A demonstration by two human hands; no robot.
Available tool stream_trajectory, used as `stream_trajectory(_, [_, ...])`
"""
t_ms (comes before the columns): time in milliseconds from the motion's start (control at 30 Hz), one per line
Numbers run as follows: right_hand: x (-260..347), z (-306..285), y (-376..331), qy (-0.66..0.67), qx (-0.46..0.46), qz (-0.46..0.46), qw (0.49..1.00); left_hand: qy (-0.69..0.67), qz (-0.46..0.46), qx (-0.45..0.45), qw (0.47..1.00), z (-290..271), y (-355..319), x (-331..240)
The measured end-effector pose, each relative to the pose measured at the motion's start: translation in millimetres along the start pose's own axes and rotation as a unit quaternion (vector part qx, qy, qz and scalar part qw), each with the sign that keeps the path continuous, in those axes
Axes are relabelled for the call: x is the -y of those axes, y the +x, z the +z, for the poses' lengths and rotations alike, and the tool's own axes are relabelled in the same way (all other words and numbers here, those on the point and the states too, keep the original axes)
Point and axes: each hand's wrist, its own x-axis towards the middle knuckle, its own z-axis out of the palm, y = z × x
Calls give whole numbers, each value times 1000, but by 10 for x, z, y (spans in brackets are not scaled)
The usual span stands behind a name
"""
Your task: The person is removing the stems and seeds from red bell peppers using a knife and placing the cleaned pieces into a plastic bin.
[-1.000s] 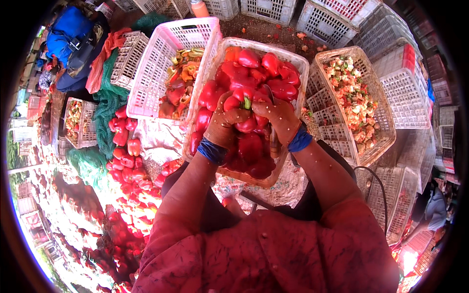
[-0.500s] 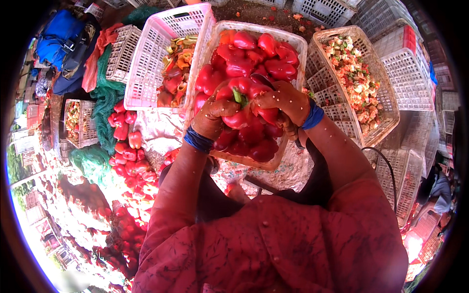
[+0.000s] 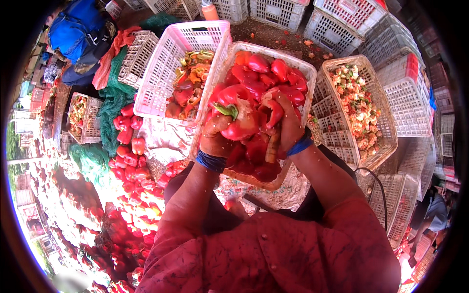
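Observation:
A large red bell pepper (image 3: 242, 128) is torn open above the crate, its pale inside and curled green stem (image 3: 226, 112) showing. My left hand (image 3: 215, 138) is closed round its left side, with the thumb by the stem. Closed on the pepper's split right part (image 3: 271, 111) is my right hand (image 3: 292, 119). That hand also holds a knife with a tan handle (image 3: 271, 148) pointing down toward me; its blade is hidden. Beneath both hands stands a white plastic crate (image 3: 311, 78) full of red bell peppers (image 3: 254, 73).
At the left, a pinkish-white crate (image 3: 156, 78) contains pepper scraps. On the right, a crate (image 3: 391, 129) holds pale cores and trimmings (image 3: 354, 115). Red peppers (image 3: 132, 163) lie heaped on the ground at left, by green netting (image 3: 111, 115). Stacked crates (image 3: 278, 13) line the back.
The pepper has been split open, its stem side tipping left and its inside coming into view. My right hand has turned, bringing the knife handle into sight. The view has shifted slightly.

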Motion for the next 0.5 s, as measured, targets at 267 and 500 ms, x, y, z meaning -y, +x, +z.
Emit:
stream_trajectory(267, [267,-217,1527,-728,-59,-171,662,-13,49,-127,991,-469,42,-609])
stream_trajectory(500, [103,342,2305,-916,-33,-40,398,-32,75,-219,972,-486,18,-640])
